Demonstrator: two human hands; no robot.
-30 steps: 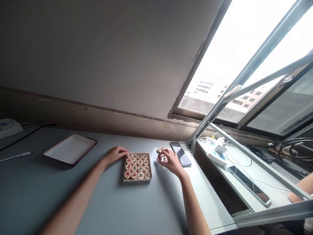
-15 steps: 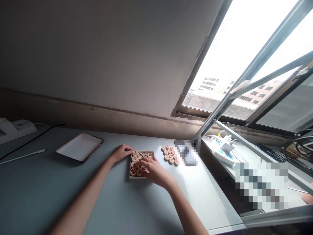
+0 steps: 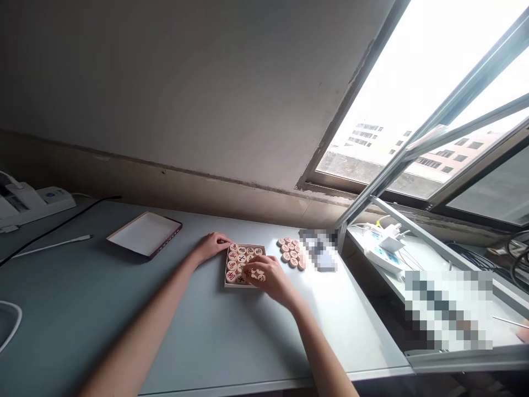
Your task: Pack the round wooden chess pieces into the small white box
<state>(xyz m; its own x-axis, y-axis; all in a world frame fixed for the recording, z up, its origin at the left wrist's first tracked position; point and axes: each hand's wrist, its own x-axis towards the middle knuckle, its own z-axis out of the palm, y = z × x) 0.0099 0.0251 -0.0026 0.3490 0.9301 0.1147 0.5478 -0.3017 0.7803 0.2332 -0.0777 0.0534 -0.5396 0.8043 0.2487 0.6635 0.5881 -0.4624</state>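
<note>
A shallow open box [image 3: 225, 275] on the table holds rows of round Chinese chess pieces [image 3: 232, 266] with red and black characters. My left hand [image 3: 209, 246] rests at the box's far left corner, fingers curled against its edge. Over the front right part of the box is my right hand [image 3: 270, 278], its fingers bent and closed on a Chinese chess piece [image 3: 247, 272] with a red character. That hand hides some of the pieces beneath it. To the right of the box, a cluster of loose pieces [image 3: 291, 252] lies flat on the table.
The box lid [image 3: 144, 234] lies upturned at left. White cable [image 3: 53, 243], black cable [image 3: 61, 223] and power strip [image 3: 41, 204] are at far left. A blurred item [image 3: 326, 259] lies beyond the loose pieces. A metal frame [image 3: 355, 212] stands at the table's right edge.
The view has shifted slightly, so the table things sit a little higher and further right. My right hand's fingers have drawn together over the box. My left hand stays at the corner.
</note>
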